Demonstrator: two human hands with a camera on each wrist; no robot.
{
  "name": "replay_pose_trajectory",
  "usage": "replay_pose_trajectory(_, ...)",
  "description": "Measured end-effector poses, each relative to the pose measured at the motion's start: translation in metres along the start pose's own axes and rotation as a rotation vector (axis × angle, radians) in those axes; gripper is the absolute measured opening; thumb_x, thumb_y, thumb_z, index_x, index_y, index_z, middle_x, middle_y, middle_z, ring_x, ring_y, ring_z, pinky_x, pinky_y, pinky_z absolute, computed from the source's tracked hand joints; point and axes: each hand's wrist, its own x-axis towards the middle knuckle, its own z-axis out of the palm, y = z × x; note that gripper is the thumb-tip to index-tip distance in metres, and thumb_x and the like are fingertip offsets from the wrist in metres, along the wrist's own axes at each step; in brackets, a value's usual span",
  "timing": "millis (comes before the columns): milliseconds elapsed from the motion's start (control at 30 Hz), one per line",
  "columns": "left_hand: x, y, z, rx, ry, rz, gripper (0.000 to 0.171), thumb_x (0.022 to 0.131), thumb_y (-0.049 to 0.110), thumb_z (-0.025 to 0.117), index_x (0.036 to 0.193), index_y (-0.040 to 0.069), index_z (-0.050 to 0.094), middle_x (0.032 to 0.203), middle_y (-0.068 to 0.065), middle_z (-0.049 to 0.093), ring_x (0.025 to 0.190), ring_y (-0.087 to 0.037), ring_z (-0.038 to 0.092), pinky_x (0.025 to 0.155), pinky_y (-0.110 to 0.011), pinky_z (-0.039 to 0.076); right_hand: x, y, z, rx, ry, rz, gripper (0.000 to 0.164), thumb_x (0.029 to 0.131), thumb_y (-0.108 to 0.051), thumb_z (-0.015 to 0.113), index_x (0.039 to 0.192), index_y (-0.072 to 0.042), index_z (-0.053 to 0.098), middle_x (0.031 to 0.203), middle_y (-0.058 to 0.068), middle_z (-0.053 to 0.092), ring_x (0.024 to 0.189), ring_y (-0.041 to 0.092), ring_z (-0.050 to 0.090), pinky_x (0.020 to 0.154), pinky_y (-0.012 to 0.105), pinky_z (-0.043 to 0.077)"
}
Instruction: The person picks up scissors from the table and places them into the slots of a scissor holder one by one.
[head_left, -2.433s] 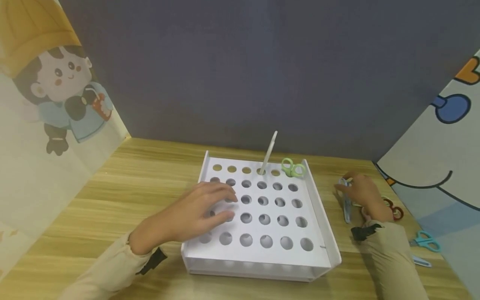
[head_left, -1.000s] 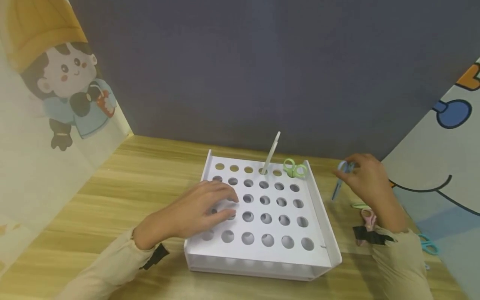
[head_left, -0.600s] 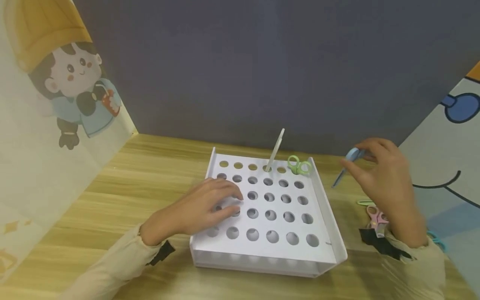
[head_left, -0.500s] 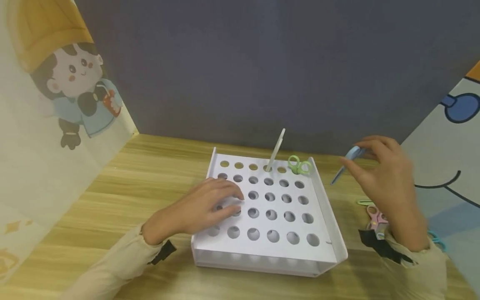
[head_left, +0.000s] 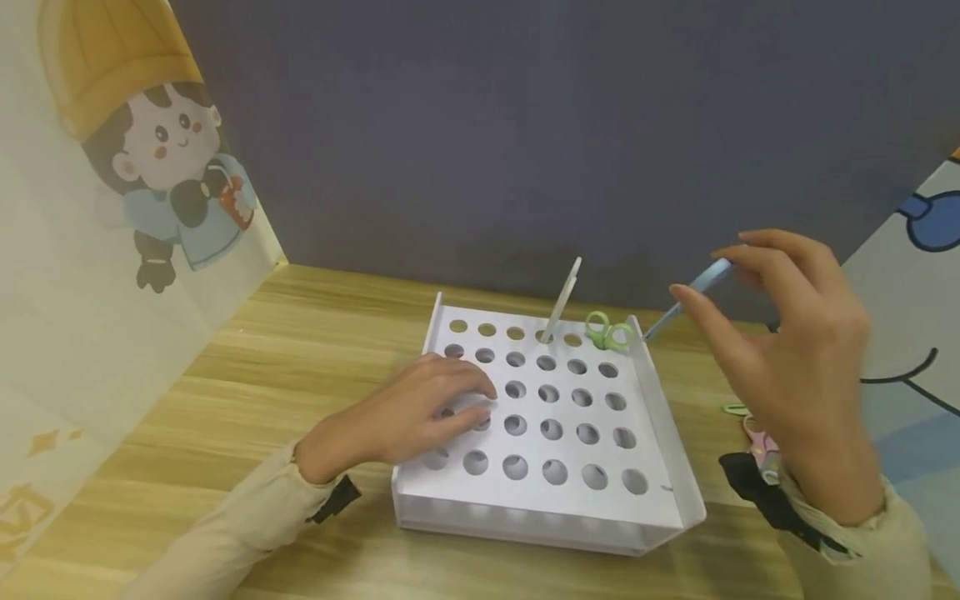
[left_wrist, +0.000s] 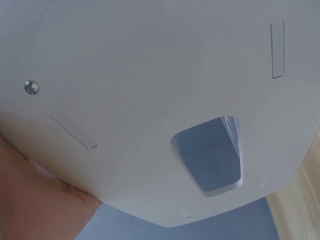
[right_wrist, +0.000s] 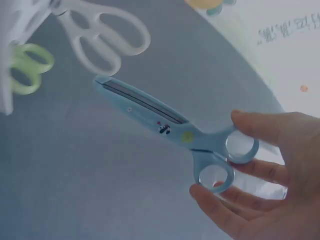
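Observation:
My right hand [head_left: 810,358] holds light blue scissors [right_wrist: 160,122] by their finger loops, thumb and fingers pinching them. Their blades slant down and left, the tip beside the back right corner of a white rack [head_left: 525,500] full of round holes. My left hand [head_left: 408,412] rests on the rack's left part, fingers relaxed and covering several holes. Green scissors [head_left: 608,332] stand in the back right hole with loops up. White scissors [right_wrist: 102,35] stand tilted in another back-row hole, seen edge-on from the head. The left wrist view shows the rack's side panel [left_wrist: 125,75] with a cut-out.
On the wooden table [head_left: 322,333], pink scissors [head_left: 760,437] and a green-tipped piece [head_left: 737,410] lie right of the rack, partly behind my right forearm. A dark grey wall [head_left: 480,150] rises behind, and walls with cartoon pictures stand at both sides.
My right hand has picked the light blue scissors up from the table and carried them up and left to the rack's back right corner. The left hand stays on the rack.

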Motion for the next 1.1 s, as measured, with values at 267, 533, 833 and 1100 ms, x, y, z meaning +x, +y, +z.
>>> replay_pose_trajectory(267,-0.001,-0.001,0.000,-0.003,-0.005,-0.012,0.027,0.100,0.038,0.053,0.113,0.021,0.069,0.115,0.010,0.068,0.110,-0.009,0.059,0.096,-0.035,0.043,0.027,-0.026,0.010,-0.014,-0.059,-0.048,0.040,0.083,-0.028,0.081,0.105,0.003,0.069,0.119,0.020,0.064,0.098,0.036,0.062,0.082,0.023,0.040)
replay_pose_trajectory(533,0.000,-0.001,0.000,-0.007,-0.005,-0.012,0.026,0.100,0.038,0.053,0.114,0.022,0.069,0.116,0.010,0.068,0.110,-0.008,0.060,0.096,-0.033,0.043,0.038,-0.051,0.044,0.128,-0.162,-0.166,0.034,0.080,-0.014,0.084,0.106,0.002,0.067,0.117,0.020,0.062,0.107,0.033,0.060,0.085,0.047,0.050)
replay_pose_trajectory(833,0.001,0.000,0.000,-0.010,0.011,0.011,0.026,0.099,0.035,0.054,0.113,0.018,0.070,0.115,0.006,0.069,0.110,-0.012,0.061,0.094,-0.036,0.045,0.045,-0.062,0.083,0.061,-0.398,-0.136,0.041,0.089,-0.034,0.076,0.114,-0.003,0.066,0.120,0.016,0.061,0.079,0.028,0.063,0.068,0.044,0.053)
replay_pose_trajectory(1100,0.001,-0.001,0.001,-0.018,0.002,0.002,0.026,0.100,0.034,0.055,0.113,0.018,0.070,0.115,0.005,0.069,0.111,-0.013,0.061,0.099,-0.039,0.045,0.048,-0.066,0.116,0.062,-0.649,-0.057,0.038,0.090,-0.033,0.075,0.112,-0.006,0.062,0.126,0.016,0.056,0.089,0.029,0.063,0.077,0.043,0.054)
